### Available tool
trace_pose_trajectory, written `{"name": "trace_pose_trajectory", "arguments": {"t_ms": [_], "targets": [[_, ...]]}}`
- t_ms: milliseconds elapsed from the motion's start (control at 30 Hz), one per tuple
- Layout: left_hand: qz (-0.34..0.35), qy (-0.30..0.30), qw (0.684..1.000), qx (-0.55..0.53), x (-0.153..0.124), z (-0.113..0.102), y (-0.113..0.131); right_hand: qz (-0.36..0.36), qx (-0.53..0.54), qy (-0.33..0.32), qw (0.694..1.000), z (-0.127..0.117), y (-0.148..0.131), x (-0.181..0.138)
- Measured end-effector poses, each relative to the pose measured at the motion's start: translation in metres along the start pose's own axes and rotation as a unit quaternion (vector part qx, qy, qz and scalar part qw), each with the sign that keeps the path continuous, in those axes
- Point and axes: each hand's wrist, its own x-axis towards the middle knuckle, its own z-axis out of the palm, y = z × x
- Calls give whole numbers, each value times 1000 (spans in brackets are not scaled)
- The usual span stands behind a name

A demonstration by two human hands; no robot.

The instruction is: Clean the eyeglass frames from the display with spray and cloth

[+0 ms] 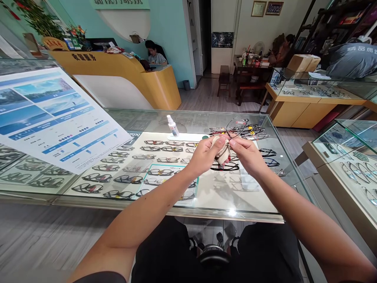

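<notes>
Over the right part of a glass display counter [218, 206], my two hands meet. My left hand [204, 156] is closed on a bunched beige cloth [221, 154]. My right hand [245, 151] pinches a thin-framed pair of eyeglasses [237, 123], whose lenses rise above the fingers. Cloth and eyeglasses touch between the hands; the fingers partly hide where. Behind and beside them lie several other eyeglasses [257, 129] on the counter top. A white spray bottle [173, 126] stands upright to the left, apart from both hands.
Rows of eyeglasses [129, 179] show under the glass. A printed sheet [67, 122] stands tilted at the left. Beyond are a yellow reception desk [160, 84] with a person seated, a wooden table [253, 70] and a bench. Another display case [347, 157] is at right.
</notes>
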Motion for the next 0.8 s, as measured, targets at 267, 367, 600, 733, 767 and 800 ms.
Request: {"name": "trace_pose_trajectory", "arguments": {"t_ms": [267,367,600,733,767,800], "targets": [[-13,-93,995,39,4,-18,5,106,112,48,987,-2,-8,0],[-47,-106,993,37,2,-19,9,116,123,49,984,-3,-14,0],[-66,-144,987,19,3,-19,6,95,61,22,993,-7,-14,-1],[-58,-120,991,8,2,-13,2,75,47,19,996,-5,-11,-2],[-53,-105,993,4,1,-10,1,74,46,20,996,-4,-12,-3],[-47,-89,995,0,0,-8,1,72,45,21,996,-2,-13,-3]]}}
